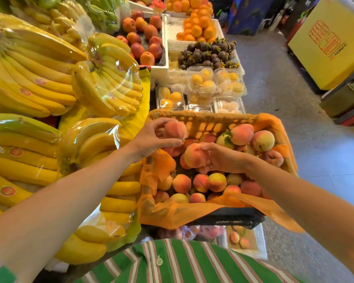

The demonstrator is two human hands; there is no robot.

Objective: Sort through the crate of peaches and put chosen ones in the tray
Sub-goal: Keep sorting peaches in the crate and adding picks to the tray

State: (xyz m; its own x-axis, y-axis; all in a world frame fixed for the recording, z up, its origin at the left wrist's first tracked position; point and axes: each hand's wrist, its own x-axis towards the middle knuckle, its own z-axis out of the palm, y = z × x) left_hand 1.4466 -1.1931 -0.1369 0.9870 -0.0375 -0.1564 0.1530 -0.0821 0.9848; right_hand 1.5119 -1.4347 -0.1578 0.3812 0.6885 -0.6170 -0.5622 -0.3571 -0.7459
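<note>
An orange-lined crate (200, 209) full of peaches stands in front of me. My left hand (151, 137) grips one pink peach (175, 129) above the crate's far left corner. My right hand (221, 158) holds a second peach (194, 155) over the middle of the crate. Several more peaches (217, 181) lie loose inside, piled higher at the far right (253, 137). Below the crate's near edge a white tray (261, 242) shows, with a few peaches (238, 238) in it, mostly hidden by the crate.
Wrapped banana bunches (102, 88) crowd the stall on the left. Beyond the crate sit clear boxes of yellow fruit (202, 82), mangosteens (208, 54), oranges (198, 27) and nectarines (147, 37). Grey floor (284, 88) runs along the right, with a yellow box (331, 41) further off.
</note>
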